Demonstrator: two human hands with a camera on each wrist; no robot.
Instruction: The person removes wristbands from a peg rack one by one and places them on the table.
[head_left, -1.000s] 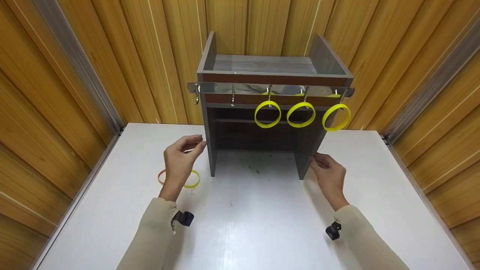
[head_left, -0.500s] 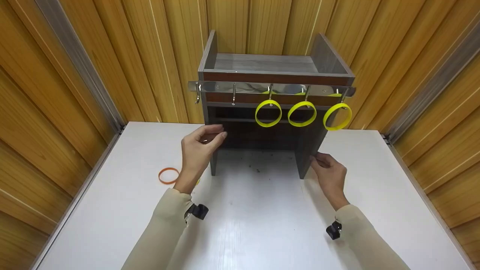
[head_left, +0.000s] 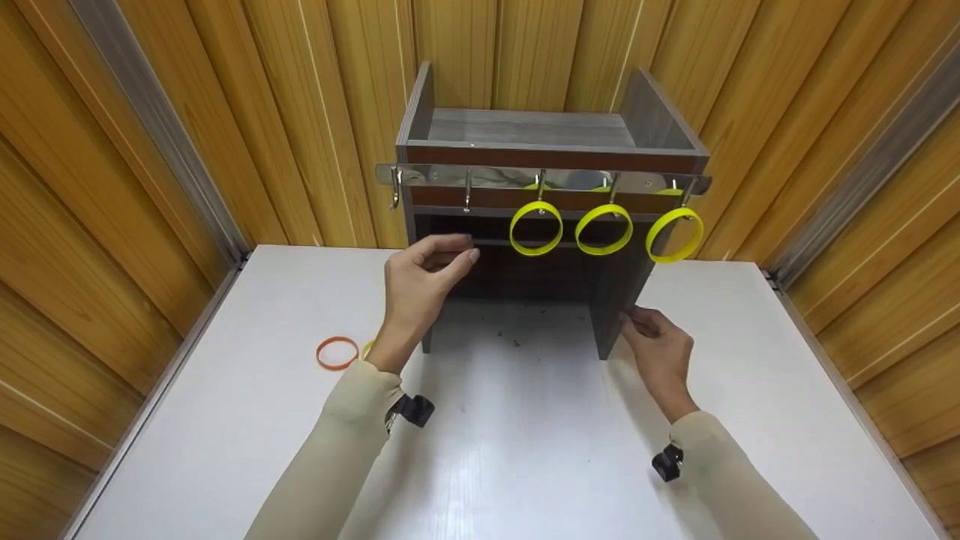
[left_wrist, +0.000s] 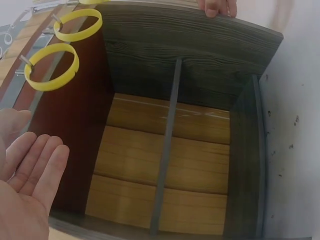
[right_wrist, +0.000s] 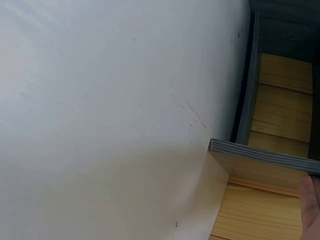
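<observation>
A grey wooden shelf unit stands upright, with a metal hook rail [head_left: 502, 176] across its front. Three yellow rings [head_left: 536, 253] hang from the rail's right-hand hooks, while the two left hooks [head_left: 468, 193] are bare. My left hand [head_left: 416, 289] is raised in front of the shelf's left side, below the second hook. In the left wrist view its fingers [left_wrist: 50, 175] are loosely bent and nothing shows in them. Low on the shelf's right side panel [head_left: 619, 281], my right hand [head_left: 664, 349] grips the front edge; fingertips [left_wrist: 212, 10] overlap that edge in the left wrist view.
On the white table [head_left: 517, 442], left of the shelf, lie an orange ring [head_left: 319, 358] and a yellow ring [head_left: 367, 349] mostly hidden by my left wrist. Dark specks dot the tabletop under the shelf. Wood-look walls [head_left: 300, 150] enclose the back and sides.
My left hand has moved right and up from beside the shelf's left panel to in front of it, uncovering the orange ring. The right hand stays at the right panel.
</observation>
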